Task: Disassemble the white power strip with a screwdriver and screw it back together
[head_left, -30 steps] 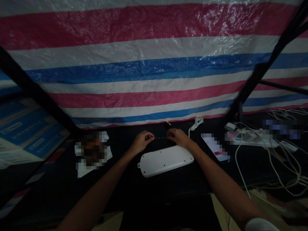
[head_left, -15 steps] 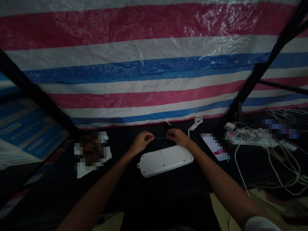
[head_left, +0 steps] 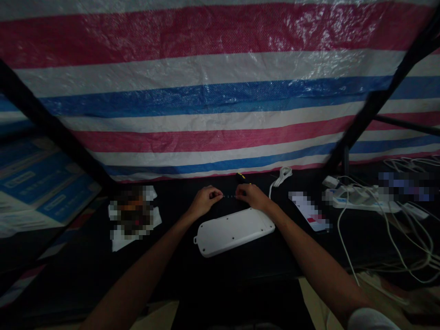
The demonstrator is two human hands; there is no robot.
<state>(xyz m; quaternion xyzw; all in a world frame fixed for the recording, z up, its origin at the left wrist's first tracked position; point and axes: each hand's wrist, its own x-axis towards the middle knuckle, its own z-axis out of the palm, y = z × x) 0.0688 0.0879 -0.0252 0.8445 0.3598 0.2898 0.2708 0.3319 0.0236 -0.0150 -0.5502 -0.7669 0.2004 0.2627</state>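
Observation:
On the black tabletop, a short row of tiny bright pieces, seemingly screws (head_left: pixel 228 196), stands between my two hands. My left hand (head_left: pixel 205 201) is at the row's left end with thumb and fingertips pinched together. At the right end, the fingers of my right hand (head_left: pixel 252 196) are closed too. Whatever either pinch holds is too small to make out. Just in front lies a white power strip (head_left: pixel 233 229), underside up, with dark screw holes and a hanging loop at its left end; my right forearm passes over its right end. Behind my right hand rests a black-and-yellow screwdriver handle (head_left: pixel 241 177).
A bundled white cord (head_left: pixel 282 175) lies behind, with a phone (head_left: pixel 307 211) to its right. Farther right, another power strip (head_left: pixel 364 200) sits among tangled cables. A blurred item on white paper (head_left: pixel 118 244) is at left. Striped sheeting (head_left: pixel 220 105) and dark frame bars enclose the table.
My hands have drawn slightly closer together, and fewer pieces show between them. The view has shifted a little; the power strip remains in front of my hands.

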